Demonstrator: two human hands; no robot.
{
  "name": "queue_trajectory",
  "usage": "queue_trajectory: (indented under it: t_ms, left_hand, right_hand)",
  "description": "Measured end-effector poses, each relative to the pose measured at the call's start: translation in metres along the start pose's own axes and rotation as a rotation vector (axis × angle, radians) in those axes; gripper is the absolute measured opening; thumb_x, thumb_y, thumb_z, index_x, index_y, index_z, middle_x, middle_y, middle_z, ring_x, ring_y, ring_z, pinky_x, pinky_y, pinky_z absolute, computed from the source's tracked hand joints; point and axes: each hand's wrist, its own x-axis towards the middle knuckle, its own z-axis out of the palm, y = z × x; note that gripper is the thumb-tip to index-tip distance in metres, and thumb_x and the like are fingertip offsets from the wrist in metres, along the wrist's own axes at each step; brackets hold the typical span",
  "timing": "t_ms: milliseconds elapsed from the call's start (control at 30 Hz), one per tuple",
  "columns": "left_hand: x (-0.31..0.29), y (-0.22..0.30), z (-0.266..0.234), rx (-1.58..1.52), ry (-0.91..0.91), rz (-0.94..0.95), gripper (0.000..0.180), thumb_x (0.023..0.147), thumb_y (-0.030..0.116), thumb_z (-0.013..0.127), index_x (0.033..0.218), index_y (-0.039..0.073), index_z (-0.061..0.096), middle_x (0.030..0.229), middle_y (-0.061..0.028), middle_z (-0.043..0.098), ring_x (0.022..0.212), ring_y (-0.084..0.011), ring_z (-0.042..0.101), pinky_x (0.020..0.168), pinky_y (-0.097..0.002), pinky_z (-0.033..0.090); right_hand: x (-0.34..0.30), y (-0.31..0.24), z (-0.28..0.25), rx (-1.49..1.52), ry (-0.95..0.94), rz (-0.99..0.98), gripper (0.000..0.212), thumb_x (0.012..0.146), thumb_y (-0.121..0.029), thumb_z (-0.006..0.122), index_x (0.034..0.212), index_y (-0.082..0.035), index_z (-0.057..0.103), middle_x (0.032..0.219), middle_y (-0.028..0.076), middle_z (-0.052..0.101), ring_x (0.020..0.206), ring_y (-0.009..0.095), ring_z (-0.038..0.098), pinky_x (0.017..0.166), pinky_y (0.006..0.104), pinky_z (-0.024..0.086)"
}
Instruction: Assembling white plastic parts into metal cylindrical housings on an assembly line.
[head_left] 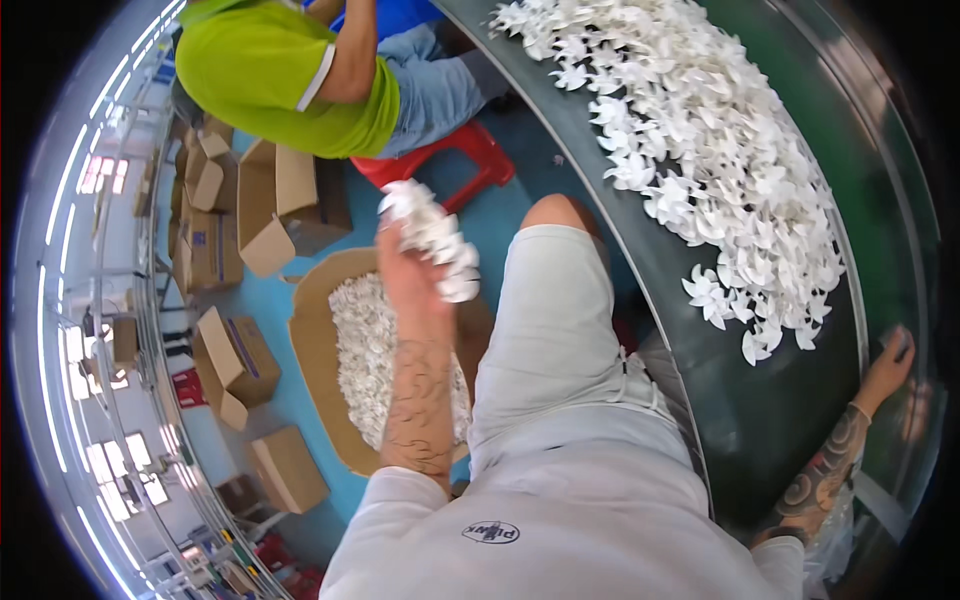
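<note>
A cluster of white flower-shaped plastic pieces (440,240) is in my left hand (405,275), whose fingers are closed round it. This hand is raised above a large open cardboard box (315,300), which holds a heap of similar white pieces (362,350). To the right, many more white petalled pieces (720,170) lie piled on the dark green work surface (715,420). My right hand (890,365) is at the far right, past the pile, near the surface's outer edge. Its fingers are curled; a small dark spot shows at them, too blurred to name.
A person in a bright green shirt (260,80) sits on a red plastic stool (450,165) ahead on the left. Open cardboard boxes (240,365) stand on the blue floor (345,490) at left. Clear plastic film (835,545) hangs by my right forearm.
</note>
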Motion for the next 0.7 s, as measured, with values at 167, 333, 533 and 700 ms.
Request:
queue_trajectory:
  t_ms: [167,333,533,700]
  left_hand:
    - [-0.028,-0.049,0.121,-0.177,-0.360,-0.193,0.033,0.093,0.024,0.050,0.122,0.008,0.050,0.095,-0.0096,0.063,0.073,-0.0198,0.061,0.054,-0.0321,0.051]
    - [-0.080,-0.094,0.208,-0.120,-0.555,-0.368,0.033,0.092,0.024,0.048,0.122,0.010,0.048,0.100,-0.0082,0.061,0.065,-0.0137,0.059,0.040,-0.0243,0.042]
    - [-0.145,-0.158,0.261,0.742,-0.898,0.239,0.038,0.077,0.002,0.067,0.114,0.003,0.061,0.101,-0.0069,0.063,0.078,-0.0144,0.064,0.064,-0.0245,0.052]
    - [-0.188,-0.224,0.265,0.958,-1.400,0.485,0.042,0.066,0.006,0.073,0.108,0.014,0.068,0.103,-0.0104,0.063,0.076,-0.0274,0.063,0.061,-0.0314,0.053]
  right_hand:
    - [-0.009,-0.025,0.007,0.157,0.098,0.168,0.039,0.094,-0.032,0.062,0.115,0.001,0.065,0.113,0.015,0.067,0.104,0.024,0.062,0.094,0.0332,0.045]
    - [-0.019,-0.053,0.000,0.480,0.198,0.358,0.033,0.093,-0.029,0.064,0.111,-0.002,0.066,0.103,0.006,0.066,0.093,0.014,0.060,0.083,0.0263,0.045]
    - [-0.019,-0.069,0.003,0.555,0.238,0.504,0.027,0.091,-0.025,0.066,0.106,-0.002,0.066,0.096,0.006,0.065,0.082,0.013,0.060,0.074,0.0257,0.049]
    - [-0.021,-0.070,0.000,0.485,0.286,0.402,0.031,0.089,-0.024,0.068,0.106,0.001,0.063,0.093,0.009,0.066,0.081,0.017,0.064,0.073,0.0281,0.052]
